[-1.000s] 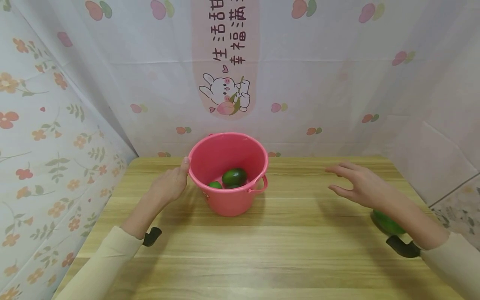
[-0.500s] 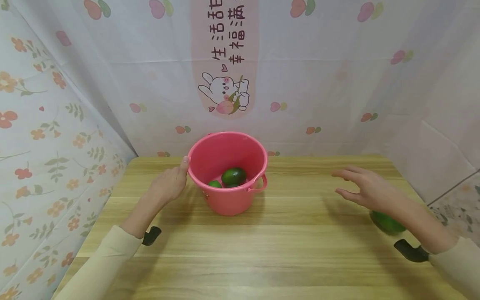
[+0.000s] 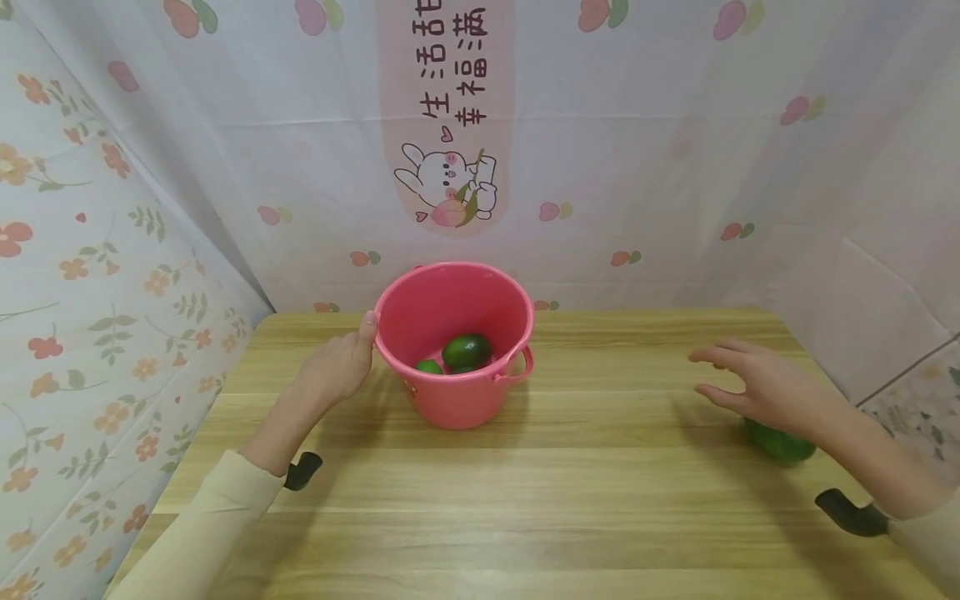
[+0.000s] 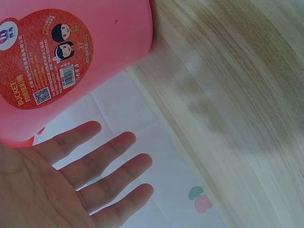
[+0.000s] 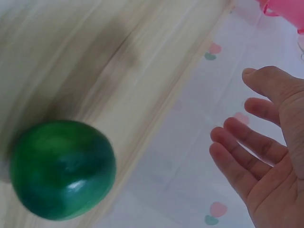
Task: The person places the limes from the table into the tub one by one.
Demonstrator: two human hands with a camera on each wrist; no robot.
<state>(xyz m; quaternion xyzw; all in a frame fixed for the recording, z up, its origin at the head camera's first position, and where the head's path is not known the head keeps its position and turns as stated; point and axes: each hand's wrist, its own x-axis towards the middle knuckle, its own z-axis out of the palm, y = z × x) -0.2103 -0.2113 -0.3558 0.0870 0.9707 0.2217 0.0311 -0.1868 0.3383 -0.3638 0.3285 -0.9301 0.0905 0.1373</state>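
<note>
A pink bucket (image 3: 459,402) stands upright near the back of the table. My left hand (image 3: 341,367) is at its left side, thumb at the rim; in the left wrist view its fingers (image 4: 107,154) are straight and spread, beside the bucket's labelled wall (image 4: 107,57). Inside lie a glossy dark green oval fruit (image 3: 467,352) and a brighter green one (image 3: 429,367), partly hidden by the rim. My right hand (image 3: 772,383) hovers over the right side with nothing in it, fingers loosely bent. Under its wrist lies a glossy green rounded fruit (image 3: 780,442), large in the right wrist view (image 5: 61,170).
The wooden table (image 3: 525,517) meets a white printed curtain (image 3: 637,167) at its back edge. A floral curtain (image 3: 112,317) borders it on the left, and pale sheeting (image 3: 885,208) on the right. The bucket's handle (image 3: 521,367) hangs at its right side.
My right hand has drawn back to the right and slightly nearer, above the fruit on the table. The left hand and the bucket have stayed in place.
</note>
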